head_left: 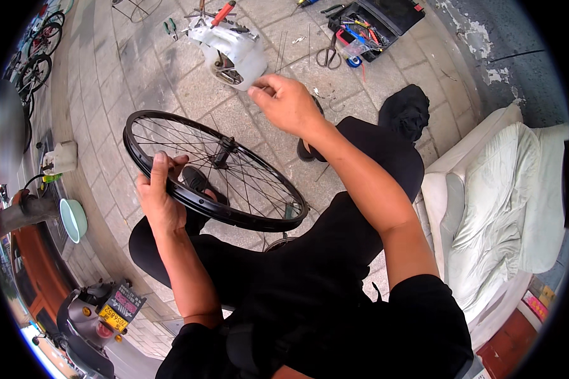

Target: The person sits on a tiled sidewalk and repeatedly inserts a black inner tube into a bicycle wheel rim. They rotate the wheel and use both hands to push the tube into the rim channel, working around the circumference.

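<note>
My left hand (163,192) grips the near left side of a black bicycle wheel rim (246,218), thumb on top. No tire shows on it. The wheel is tilted in front of my knees, its spokes meeting at a black hub (224,151). Beyond the wheel, my right hand (287,104) is closed, thumb and forefinger together; what they hold, if anything, is too small to make out. Its fingertips are at the near edge of a cut white plastic jug (250,54) holding metal parts. A red-handled tool (223,12) lies across the jug's top.
An open black toolbox (376,31), scissors (328,57) and green-handled pliers (171,28) lie on the paving. Black cloth (404,110) lies beside my right knee. A covered sofa (493,196) stands at right; a pale green basin (73,221) and a scooter (91,322) at left.
</note>
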A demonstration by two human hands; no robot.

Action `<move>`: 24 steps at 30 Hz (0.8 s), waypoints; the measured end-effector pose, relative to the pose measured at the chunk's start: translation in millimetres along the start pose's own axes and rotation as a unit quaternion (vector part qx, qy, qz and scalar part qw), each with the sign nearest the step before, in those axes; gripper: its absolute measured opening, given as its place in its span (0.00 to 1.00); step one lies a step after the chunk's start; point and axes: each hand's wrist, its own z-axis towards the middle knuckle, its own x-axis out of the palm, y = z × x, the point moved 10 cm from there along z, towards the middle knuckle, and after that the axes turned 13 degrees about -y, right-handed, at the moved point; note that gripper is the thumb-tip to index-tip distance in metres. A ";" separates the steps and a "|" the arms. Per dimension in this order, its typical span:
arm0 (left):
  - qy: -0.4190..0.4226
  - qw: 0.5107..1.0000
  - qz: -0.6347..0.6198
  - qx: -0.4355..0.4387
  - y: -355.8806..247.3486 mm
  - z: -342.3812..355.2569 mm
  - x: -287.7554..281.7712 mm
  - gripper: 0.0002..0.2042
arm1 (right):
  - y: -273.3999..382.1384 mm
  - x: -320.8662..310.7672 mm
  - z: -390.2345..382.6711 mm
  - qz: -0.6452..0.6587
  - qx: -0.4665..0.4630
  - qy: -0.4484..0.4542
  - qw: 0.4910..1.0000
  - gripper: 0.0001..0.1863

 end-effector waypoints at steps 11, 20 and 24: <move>0.137 0.988 0.019 -0.062 -10.2 85.8 -25.4 0.14 | -375.9 -7.6 160.6 -0.338 0.213 -0.080 0.913 0.19; 0.090 0.992 -0.011 -0.091 -12.3 109.7 -21.7 0.16 | -477.6 -0.4 233.1 -0.401 0.326 -0.066 0.854 0.21; 0.118 0.988 -0.019 -0.101 -13.9 113.5 -15.5 0.18 | -506.3 0.0 243.7 -0.383 0.320 -0.035 0.866 0.22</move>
